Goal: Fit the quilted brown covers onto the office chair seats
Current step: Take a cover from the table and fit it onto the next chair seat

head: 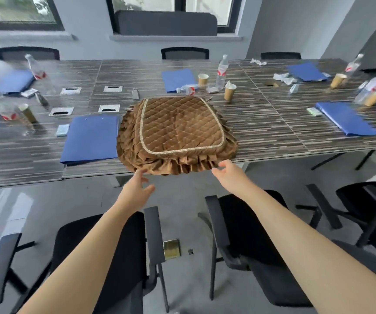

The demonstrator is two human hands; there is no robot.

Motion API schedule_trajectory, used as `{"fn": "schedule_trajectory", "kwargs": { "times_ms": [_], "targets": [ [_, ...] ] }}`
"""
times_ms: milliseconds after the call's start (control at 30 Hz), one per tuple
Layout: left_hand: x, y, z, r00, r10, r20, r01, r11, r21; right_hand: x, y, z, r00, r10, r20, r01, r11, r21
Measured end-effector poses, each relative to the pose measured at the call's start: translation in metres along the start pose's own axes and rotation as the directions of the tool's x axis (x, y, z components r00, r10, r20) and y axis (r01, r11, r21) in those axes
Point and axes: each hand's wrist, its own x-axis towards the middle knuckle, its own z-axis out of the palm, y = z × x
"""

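Observation:
A stack of quilted brown covers (178,130) with ruffled edges lies on the striped table (261,130), its front ruffle hanging over the near edge. My left hand (137,189) is just below the ruffle's left corner, fingers spread, holding nothing. My right hand (227,172) reaches the ruffle's right corner, fingers apart, at or just short of the fabric. Two black office chairs stand below me: one under my left arm (87,257), one under my right arm (250,223), both seats bare.
Blue folders (90,139), water bottles (222,72), paper cups (229,91) and crumpled tissues litter the table. More chairs stand at the right (368,205) and behind the far side. A gold floor socket plate (171,248) sits between the two near chairs.

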Motion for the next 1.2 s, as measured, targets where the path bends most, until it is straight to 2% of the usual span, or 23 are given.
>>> {"fn": "schedule_trajectory", "kwargs": {
  "times_ms": [200, 333, 467, 567, 700, 800, 900, 967, 1100, 1200],
  "targets": [
    [0.056, 0.01, -0.001, 0.991, -0.071, -0.114, 0.071, 0.997, -0.009, 0.071, 0.003, -0.013, 1.0, -0.008, 0.002, 0.008, 1.0, -0.019],
    [0.117, 0.022, -0.002, 0.973, -0.169, -0.158, 0.162, 0.985, -0.055, 0.132, 0.001, -0.024, 1.0, 0.015, 0.027, -0.015, 1.0, 0.0],
    [0.19, 0.011, -0.002, 0.94, -0.316, -0.125, 0.295, 0.942, -0.158, 0.198, 0.001, -0.03, 0.992, 0.122, 0.016, -0.123, 0.981, 0.147],
    [0.239, 0.006, 0.001, 0.881, -0.467, -0.078, 0.428, 0.856, -0.288, 0.25, -0.002, -0.029, 0.953, 0.284, 0.106, -0.303, 0.881, 0.364],
    [0.285, -0.005, 0.006, 0.748, -0.663, -0.028, 0.538, 0.631, -0.559, 0.303, 0.01, -0.026, 0.897, 0.415, 0.149, -0.431, 0.75, 0.501],
    [0.305, -0.012, 0.014, 0.702, -0.712, -0.022, 0.578, 0.587, -0.568, 0.328, 0.024, -0.025, 0.85, 0.512, 0.126, -0.488, 0.672, 0.557],
    [0.316, -0.012, 0.016, 0.671, -0.742, -0.006, 0.629, 0.573, -0.525, 0.341, 0.031, -0.026, 0.791, 0.579, 0.195, -0.561, 0.563, 0.606],
    [0.321, -0.012, 0.009, 0.648, -0.76, -0.057, 0.646, 0.588, -0.487, 0.347, 0.033, -0.026, 0.78, 0.569, 0.26, -0.582, 0.507, 0.636],
    [0.331, -0.015, -0.007, 0.621, -0.782, -0.051, 0.647, 0.549, -0.529, 0.358, 0.032, -0.028, 0.762, 0.577, 0.295, -0.61, 0.486, 0.626],
    [0.332, -0.009, -0.012, 0.654, -0.756, 0.003, 0.618, 0.532, -0.579, 0.361, 0.029, -0.032, 0.729, 0.605, 0.322, -0.649, 0.458, 0.608]
  ]
}}
